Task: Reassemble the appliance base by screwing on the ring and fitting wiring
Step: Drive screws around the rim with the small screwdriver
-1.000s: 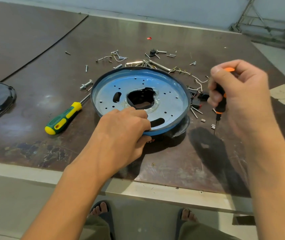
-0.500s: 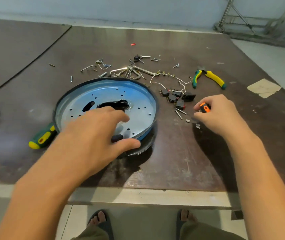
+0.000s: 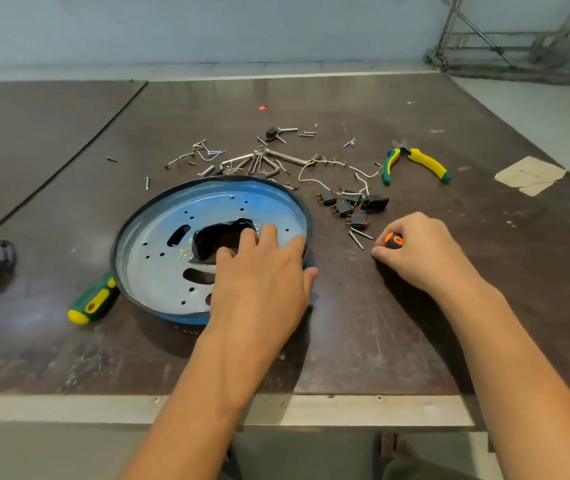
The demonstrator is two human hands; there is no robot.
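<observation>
Pliers (image 3: 418, 163) lie behind-right of the base (image 3: 158, 251).

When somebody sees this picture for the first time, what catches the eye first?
Probably the round blue base plate in the middle of the table, with the left hand resting on its right side. Next, the right hand gripping an orange-capped screwdriver, and behind it the scatter of screws and wired switches.
</observation>
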